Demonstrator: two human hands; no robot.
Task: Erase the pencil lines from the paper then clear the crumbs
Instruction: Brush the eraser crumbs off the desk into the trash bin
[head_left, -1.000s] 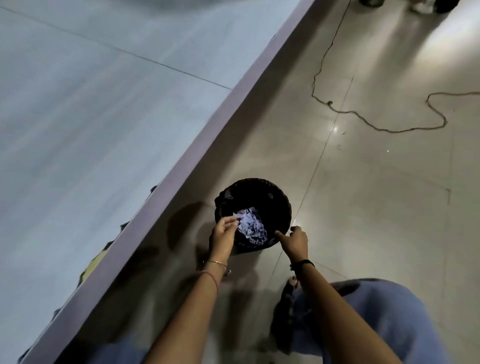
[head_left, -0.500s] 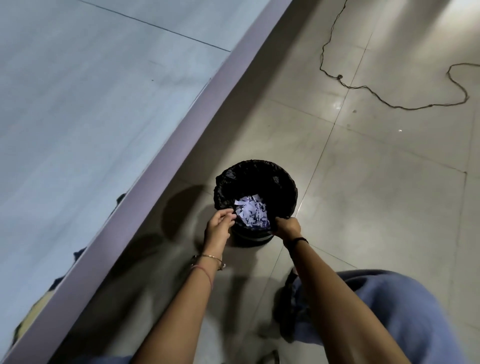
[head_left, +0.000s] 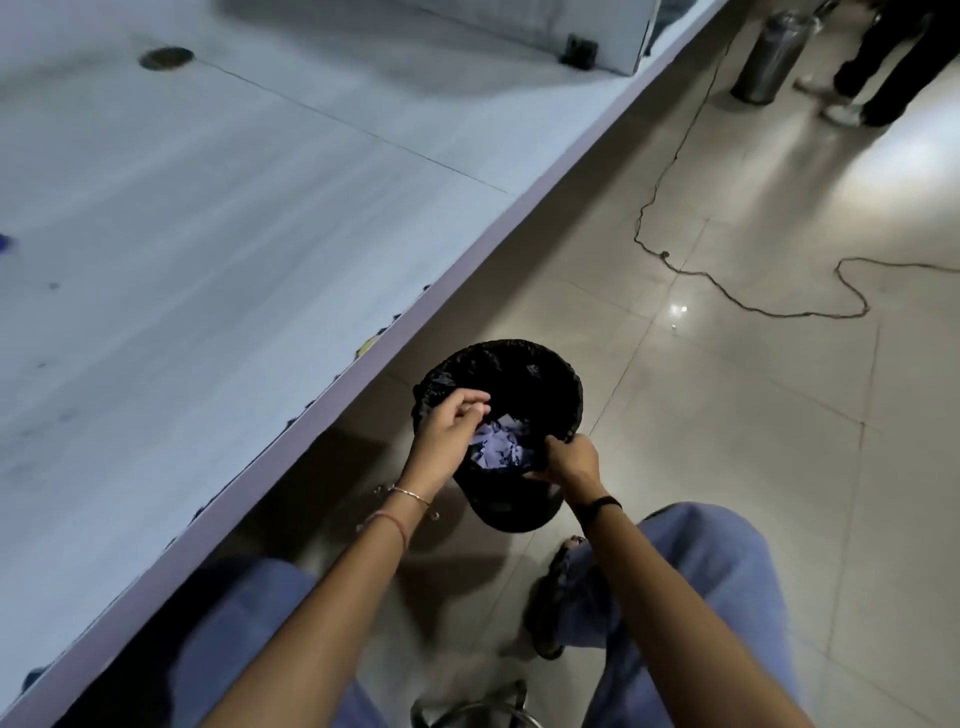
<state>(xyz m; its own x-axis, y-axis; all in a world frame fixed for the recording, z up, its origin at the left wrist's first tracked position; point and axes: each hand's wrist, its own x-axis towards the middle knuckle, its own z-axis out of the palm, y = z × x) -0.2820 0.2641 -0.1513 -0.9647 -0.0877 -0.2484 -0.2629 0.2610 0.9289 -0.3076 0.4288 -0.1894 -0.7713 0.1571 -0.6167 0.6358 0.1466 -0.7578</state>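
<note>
My right hand (head_left: 570, 460) grips the near rim of the bin (head_left: 563, 382), tilting it toward me so droppings land inside. My left hand (head_left: 451, 422) hangs over the paper scraps (head_left: 497, 451) in it, fingers curled (whether they pinch crumbs, I cannot tell).

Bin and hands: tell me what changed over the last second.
The right hand, open beside the rim a second ago, closed its fingers on the near rim of the bin. The left hand moved from the rim to over the opening, fingers loosely curled. The paper scraps remain inside.
</note>
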